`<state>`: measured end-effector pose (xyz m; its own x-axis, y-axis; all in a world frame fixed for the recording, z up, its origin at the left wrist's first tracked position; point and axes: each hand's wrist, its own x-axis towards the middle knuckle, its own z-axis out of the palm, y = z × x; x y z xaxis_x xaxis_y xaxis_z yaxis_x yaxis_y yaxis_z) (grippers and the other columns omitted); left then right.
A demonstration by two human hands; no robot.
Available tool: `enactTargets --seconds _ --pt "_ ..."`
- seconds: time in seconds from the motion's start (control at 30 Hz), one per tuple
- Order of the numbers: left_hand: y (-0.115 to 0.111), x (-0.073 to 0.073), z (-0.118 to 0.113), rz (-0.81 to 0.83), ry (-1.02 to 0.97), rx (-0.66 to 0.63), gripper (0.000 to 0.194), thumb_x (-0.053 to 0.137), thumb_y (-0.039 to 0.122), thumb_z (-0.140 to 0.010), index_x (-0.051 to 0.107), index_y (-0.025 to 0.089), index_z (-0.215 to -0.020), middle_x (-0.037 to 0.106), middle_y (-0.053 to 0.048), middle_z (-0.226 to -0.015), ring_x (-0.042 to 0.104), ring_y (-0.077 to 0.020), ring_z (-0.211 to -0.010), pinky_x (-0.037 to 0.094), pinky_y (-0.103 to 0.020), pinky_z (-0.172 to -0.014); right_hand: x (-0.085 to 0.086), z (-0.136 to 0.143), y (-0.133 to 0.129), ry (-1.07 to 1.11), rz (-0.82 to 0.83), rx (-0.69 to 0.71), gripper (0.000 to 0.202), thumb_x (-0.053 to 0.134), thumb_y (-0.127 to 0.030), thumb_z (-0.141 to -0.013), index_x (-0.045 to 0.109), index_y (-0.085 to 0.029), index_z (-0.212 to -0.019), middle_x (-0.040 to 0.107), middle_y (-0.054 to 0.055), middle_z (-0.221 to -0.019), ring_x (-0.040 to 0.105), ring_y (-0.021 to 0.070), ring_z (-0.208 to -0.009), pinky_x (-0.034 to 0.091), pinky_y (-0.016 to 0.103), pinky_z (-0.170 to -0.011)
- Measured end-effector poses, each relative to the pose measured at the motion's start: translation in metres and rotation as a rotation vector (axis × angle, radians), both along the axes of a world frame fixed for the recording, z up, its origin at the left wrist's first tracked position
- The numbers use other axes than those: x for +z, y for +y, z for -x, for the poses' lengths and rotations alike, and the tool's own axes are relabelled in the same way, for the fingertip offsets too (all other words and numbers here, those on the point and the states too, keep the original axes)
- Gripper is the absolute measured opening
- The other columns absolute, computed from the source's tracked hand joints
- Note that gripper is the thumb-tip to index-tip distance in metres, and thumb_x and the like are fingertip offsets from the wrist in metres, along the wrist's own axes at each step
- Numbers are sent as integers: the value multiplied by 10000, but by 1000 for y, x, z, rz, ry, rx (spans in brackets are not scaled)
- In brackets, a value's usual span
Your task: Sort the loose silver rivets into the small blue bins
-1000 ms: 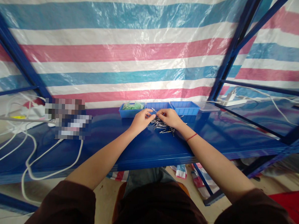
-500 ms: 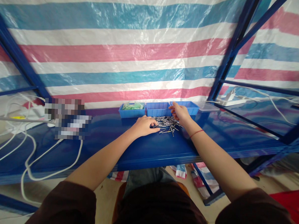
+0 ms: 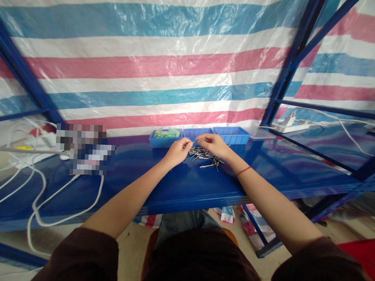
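Both hands point(image 3: 176, 152) point(image 3: 216, 146) curl nearly closed by metal rods point(image 3: 202, 153), hold unclear; pixelated patch point(image 3: 89, 152) unreadable.

Thin rods point(image 3: 204, 154) shiny metal; bins point(image 3: 234, 139) smooth plastic; tabletop point(image 3: 182, 186) glossy; striped sheeting point(image 3: 166, 67) crinkled, shiny plastic

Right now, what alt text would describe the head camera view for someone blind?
A person's left hand and right hand nearly meet at a pile of thin metal pieces on a blue table; any held piece is too small to make out. Behind stand three blue bins, the leftmost containing green material, before a striped sheet.
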<state>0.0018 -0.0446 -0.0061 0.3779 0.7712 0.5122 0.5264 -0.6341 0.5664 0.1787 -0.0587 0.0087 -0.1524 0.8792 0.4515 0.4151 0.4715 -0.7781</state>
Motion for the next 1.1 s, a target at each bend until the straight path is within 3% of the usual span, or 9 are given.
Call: enactTargets --seconds 0.13,0.37,0.57,0.8,0.97,1.1 --pt "0 -1 0 46 -1 5 209 429 304 -863 589 170 -874 649 -26 -829 573 -160 -758 442 -277 -732 3 11 -8 120 31 131 250 621 -371 -698 676 -147 -795 678 55 -856 515 100 -583 438 257 -572" --pt "0 -2 -1 71 -33 -24 208 421 297 -872 589 174 -880 649 -24 -855 581 -164 -804 450 -286 -777 2 11 -6 175 12 64 296 672 -399 -667 678 -138 -806 663 46 -756 506 98 -563 432 256 -560" --pt "1 -4 -3 38 -128 -110 210 479 311 -852 570 161 -967 636 -63 -986 579 -176 -933 442 -296 -843 -2 9 -2 147 -56 85 251 650 -375 -699 678 -141 -783 673 54 -799 563 130 -674 456 279 -653" --pt "3 -5 -3 7 -129 -130 147 493 278 -835 555 150 -871 613 -59 -894 572 -168 -856 449 -301 -804 -3 8 -1 94 -96 92 254 647 -388 -717 703 -158 -808 686 62 -832 578 153 -722 456 305 -698" --pt "3 -3 -3 -15 -186 -45 104 527 238 -809 557 155 -865 599 -58 -916 568 -154 -821 456 -300 -799 -1 7 -1 47 -130 -5 267 626 -381 -731 700 -146 -834 672 52 -786 527 125 -617 426 285 -614" --pt "1 -1 -2 -45 -200 42 96 542 217 -799 551 160 -876 587 -54 -935 557 -146 -794 460 -310 -797 -4 6 1 -72 -187 -20 228 597 -352 -752 685 -148 -804 674 53 -802 543 135 -653 420 282 -634"
